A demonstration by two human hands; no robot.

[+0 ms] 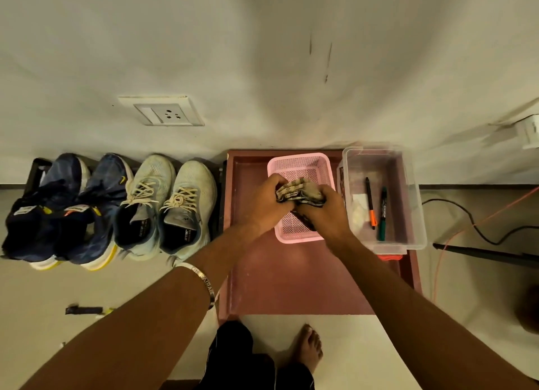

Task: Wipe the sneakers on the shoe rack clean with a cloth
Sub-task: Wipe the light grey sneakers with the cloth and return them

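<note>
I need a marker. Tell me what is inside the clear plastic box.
The clear plastic box holds an orange-tipped black marker, a green marker and something pale, too unclear to name. Its left edge is partly hidden behind the right hand.

Off-white plastered wall [262,54], scuffed with dark streaks, carrying a white switch-and-socket plate [162,111]. Pale tiled floor [38,290] below. Maroon low table [291,278] against the wall. Black cable [478,232] and orange cord [455,243] trailing at right.
</note>
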